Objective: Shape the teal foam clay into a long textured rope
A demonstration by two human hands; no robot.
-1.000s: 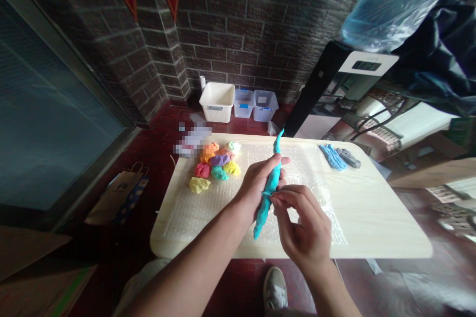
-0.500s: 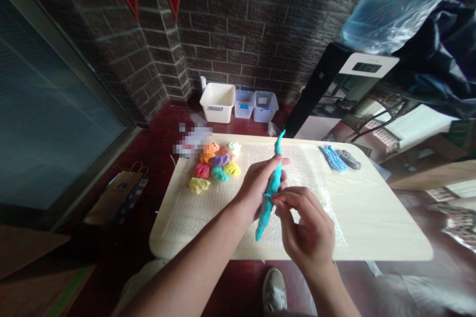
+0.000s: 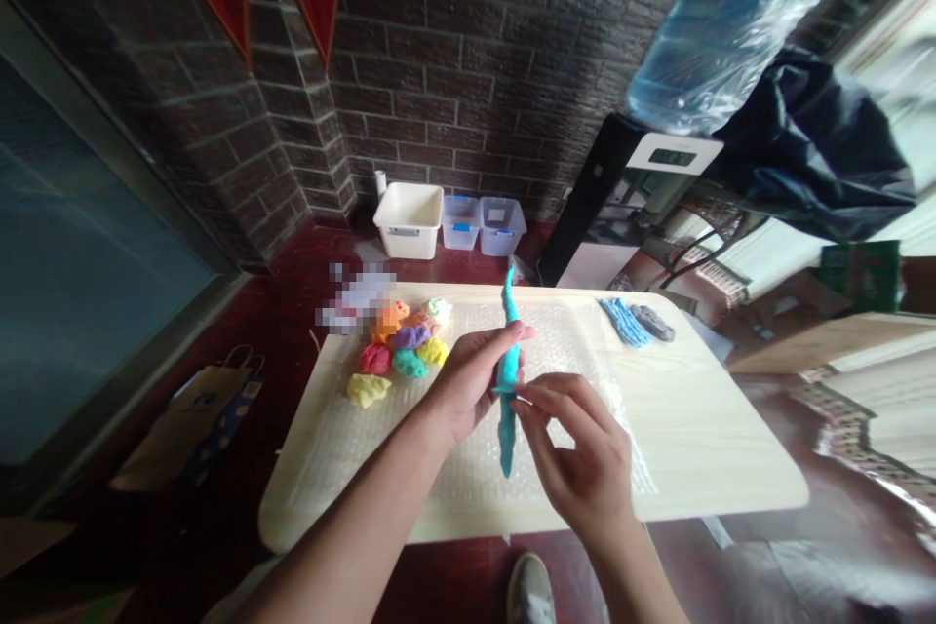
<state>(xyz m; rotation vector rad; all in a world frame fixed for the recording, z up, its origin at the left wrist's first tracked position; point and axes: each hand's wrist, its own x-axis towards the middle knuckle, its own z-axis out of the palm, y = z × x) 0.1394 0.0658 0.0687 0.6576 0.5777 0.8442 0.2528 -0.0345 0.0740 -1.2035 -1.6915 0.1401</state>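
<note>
A long turquoise roll of modelling clay (image 3: 507, 370), tapered at both ends, stands nearly upright in the picture above the table. My left hand (image 3: 475, 372) is closed around its middle, thumb along the front. Against the roll's lower half, my right hand (image 3: 577, 444) pinches at a thin turquoise strip that crosses it; the fingertips partly hide this strip. Left of my hands lie several lumps of clay, among them a purple one (image 3: 410, 337), a green one (image 3: 409, 364), a red one (image 3: 375, 359) and a pale yellow one (image 3: 369, 391).
Bubble wrap (image 3: 343, 458) covers much of the wooden table (image 3: 717, 429). Blue and grey cloth-like bundles (image 3: 625, 322) lie at its back right. Behind stand a white bin (image 3: 409, 214), two clear boxes (image 3: 501, 226) and a water dispenser (image 3: 600, 205). A paper bag (image 3: 175, 429) sits on the floor at left.
The camera view has turned, so the scene sits further left and a little lower. The clay roll now stands straighter. Both hands keep their hold on it.
</note>
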